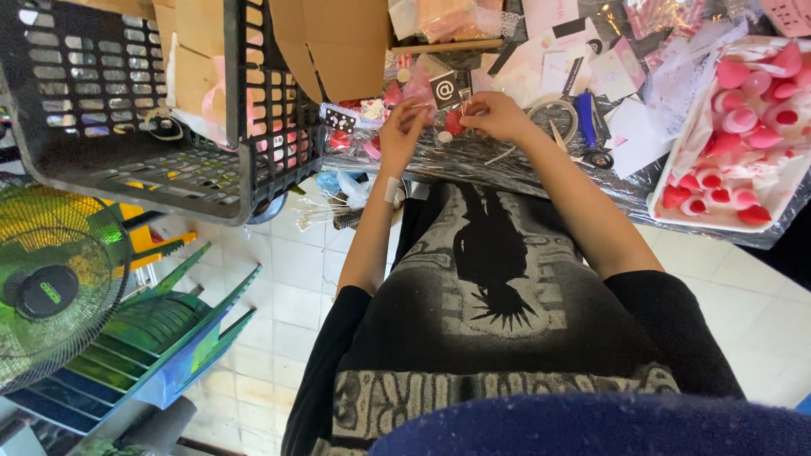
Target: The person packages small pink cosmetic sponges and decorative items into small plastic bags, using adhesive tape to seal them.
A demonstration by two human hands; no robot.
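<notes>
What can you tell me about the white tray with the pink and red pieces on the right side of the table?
The white tray looks like thin moulded plastic or foam, shallow, with a raised rim. It lies tilted at the table's right edge, partly cut off by the picture border, resting on crinkled clear film. It holds a loose heap of small pink and red cone-shaped pieces, glossy like soft rubber or plastic, several showing a round red opening. White paper scraps touch its left rim. Neither hand touches it; both work further left.
</notes>
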